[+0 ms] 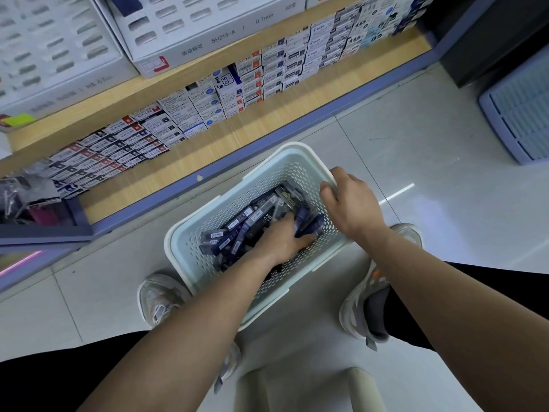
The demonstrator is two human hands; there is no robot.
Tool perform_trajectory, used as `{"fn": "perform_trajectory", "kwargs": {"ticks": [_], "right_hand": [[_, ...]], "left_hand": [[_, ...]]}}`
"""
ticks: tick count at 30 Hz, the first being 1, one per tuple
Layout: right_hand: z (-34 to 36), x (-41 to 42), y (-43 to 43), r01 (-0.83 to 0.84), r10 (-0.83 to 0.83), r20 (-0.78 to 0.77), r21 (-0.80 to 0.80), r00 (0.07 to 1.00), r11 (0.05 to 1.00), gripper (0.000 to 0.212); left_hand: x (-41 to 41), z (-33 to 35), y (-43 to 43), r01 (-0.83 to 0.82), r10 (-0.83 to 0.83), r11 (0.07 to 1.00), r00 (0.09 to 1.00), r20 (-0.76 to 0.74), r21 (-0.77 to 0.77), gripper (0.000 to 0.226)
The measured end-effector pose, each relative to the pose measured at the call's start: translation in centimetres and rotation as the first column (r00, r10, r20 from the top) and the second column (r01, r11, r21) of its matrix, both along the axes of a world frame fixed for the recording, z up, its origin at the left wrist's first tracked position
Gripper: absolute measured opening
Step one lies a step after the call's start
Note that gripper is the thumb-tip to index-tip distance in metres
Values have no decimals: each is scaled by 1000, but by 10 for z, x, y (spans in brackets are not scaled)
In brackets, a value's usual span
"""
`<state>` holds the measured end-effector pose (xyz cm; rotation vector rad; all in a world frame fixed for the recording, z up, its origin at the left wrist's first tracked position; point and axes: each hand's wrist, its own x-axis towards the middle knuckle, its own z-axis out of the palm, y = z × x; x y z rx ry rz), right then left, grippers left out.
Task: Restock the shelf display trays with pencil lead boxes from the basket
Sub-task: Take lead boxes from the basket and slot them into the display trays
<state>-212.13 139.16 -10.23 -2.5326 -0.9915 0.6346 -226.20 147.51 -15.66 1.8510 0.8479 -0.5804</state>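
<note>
The left hand (285,239) is deep inside the basket (196,248), its fingers bent around a small bunch of the dark pencil lead boxes (237,230) and the thumb pressing them from the near side. The right hand (350,203) grips the basket's rim at the far right corner, with the thumb on the inside and the other fingers over the edge.

The boxes lie in a loose heap on the bottom of the basket (one shows the print "HB 0.7"). The basket is pale, with perforated walls, and it stands on the tiled floor (416,144) between the person's two grey shoes (157,298).

Just behind the basket is the low wooden shelf (237,135). Rows of small refill packets (267,72) are stacked along it. Above these stand the white display trays (190,40) with many slots; the nearer one is marked "SH213-A" and "0.7mm". At the right edge, on the floor, is a bluish crate (523,114).
</note>
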Motion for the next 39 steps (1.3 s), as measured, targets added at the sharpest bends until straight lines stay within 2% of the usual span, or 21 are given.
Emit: {"fn": "perform_trajectory", "kwargs": {"ticks": [7, 11, 14, 19, 21, 24, 26, 29, 31, 33, 34, 35, 39], "right_hand": [[-2, 1, -1, -3, 4, -3, 10, 1000, 1000, 21], [-1, 1, -1, -12, 12, -7, 2, 1000, 1000, 23], [0, 3, -2, -21, 21, -15, -19, 1000, 1000, 24], [5, 4, -4, -30, 26, -74, -42, 997, 999, 40], [17, 3, -4, -6, 6, -1, -15, 1000, 1000, 46], [42, -3, 0, -52, 33, 177, 100, 984, 994, 43], [59, -12, 6, -72, 58, 81, 170, 995, 983, 36], [76, -32, 16, -17, 72, -262, 207, 962, 978, 37], [85, -46, 19, 82, 39, -520, 207, 853, 975, 37], [94, -57, 22, 198, -16, -755, 152, 656, 968, 32], [97, -60, 23, 224, -19, -807, 141, 590, 964, 31], [99, -62, 24, 232, -8, -814, 156, 580, 960, 30], [92, -59, 27, 206, 7, -719, 209, 695, 956, 22]], "left_hand": [[-3, 0, 13, -37, 38, 996, 999, 6, -76, 50], [-8, 10, 23, -49, 47, 995, 999, -22, -87, 52], [-18, 21, 33, -95, 95, 992, 995, -6, -82, 43], [-35, 55, 45, -78, 78, 996, 997, -2, -36, 39], [-41, 73, 48, -80, 80, 997, 997, 9, -25, 40], [-50, 100, 49, -95, 96, 995, 994, 43, -12, 38], [-57, 115, 48, -120, 121, 993, 990, 70, -12, 38], [-64, 132, 46, -169, 171, 985, 976, 133, -26, 35], [-66, 142, 43, -186, 189, 982, 967, 172, -34, 33], [-68, 147, 39, -187, 189, 982, 962, 195, -31, 36], [-69, 146, 37, -198, 201, 980, 958, 205, -32, 38], [-69, 147, 36, -207, 209, 978, 955, 211, -28, 39], [-68, 142, 31, -255, 268, 963, 939, 217, -85, 37]]}}
